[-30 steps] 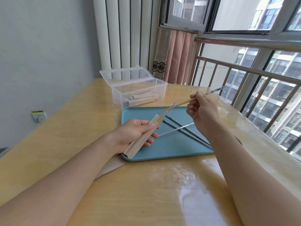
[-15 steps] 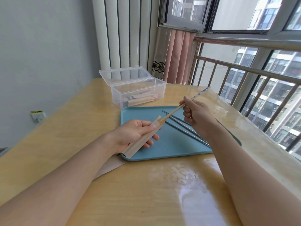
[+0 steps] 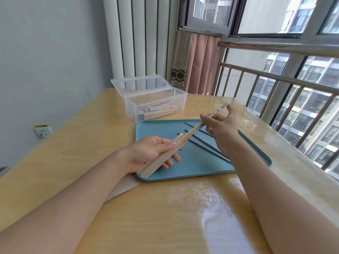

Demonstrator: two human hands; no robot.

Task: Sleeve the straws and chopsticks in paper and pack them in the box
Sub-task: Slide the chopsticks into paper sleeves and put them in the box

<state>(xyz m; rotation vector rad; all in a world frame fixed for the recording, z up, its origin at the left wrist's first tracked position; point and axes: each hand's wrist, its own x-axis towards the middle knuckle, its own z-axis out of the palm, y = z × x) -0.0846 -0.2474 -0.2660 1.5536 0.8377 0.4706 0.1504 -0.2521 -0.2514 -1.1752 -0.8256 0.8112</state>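
Left hand [image 3: 152, 153]: grips the paper sleeve [image 3: 159, 158], mouth facing 1 o'clock.
Chopsticks [image 3: 203, 124]: tips just inside the mouth, long axis in line with the sleeve.
Right hand [image 3: 220, 125]: pinches their upper end.

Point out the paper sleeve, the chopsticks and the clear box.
paper sleeve [image 3: 157, 161], head view, middle of its flat face below the left hand.
chopsticks [image 3: 219, 110], head view, patterned shaft above the right hand.
clear box [image 3: 156, 109], head view, front wall.
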